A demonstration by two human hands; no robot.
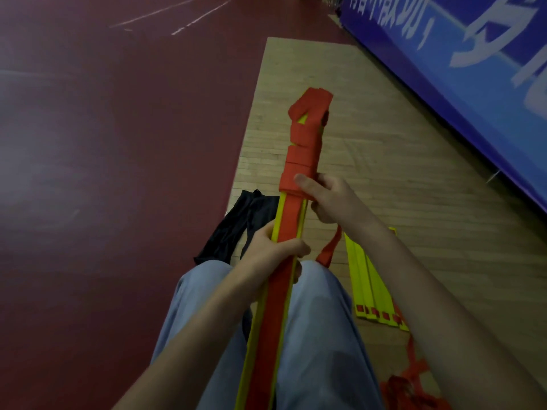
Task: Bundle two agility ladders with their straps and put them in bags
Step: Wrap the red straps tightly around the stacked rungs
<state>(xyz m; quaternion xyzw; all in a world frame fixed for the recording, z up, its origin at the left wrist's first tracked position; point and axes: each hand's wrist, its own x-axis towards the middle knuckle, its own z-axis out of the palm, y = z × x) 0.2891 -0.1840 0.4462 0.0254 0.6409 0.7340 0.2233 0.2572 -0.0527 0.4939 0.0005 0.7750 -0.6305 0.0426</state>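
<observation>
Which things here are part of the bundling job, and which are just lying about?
Job:
- ladder bundle, gripped by left hand
- red strap wound round it, gripped by right hand
- second ladder on the floor
- black bag

Lying about:
- blue banner
- white floor lines

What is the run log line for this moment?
left hand: grips ladder bundle | right hand: holds red strap wrap on bundle | second ladder: on floor | black bag: on floor
</observation>
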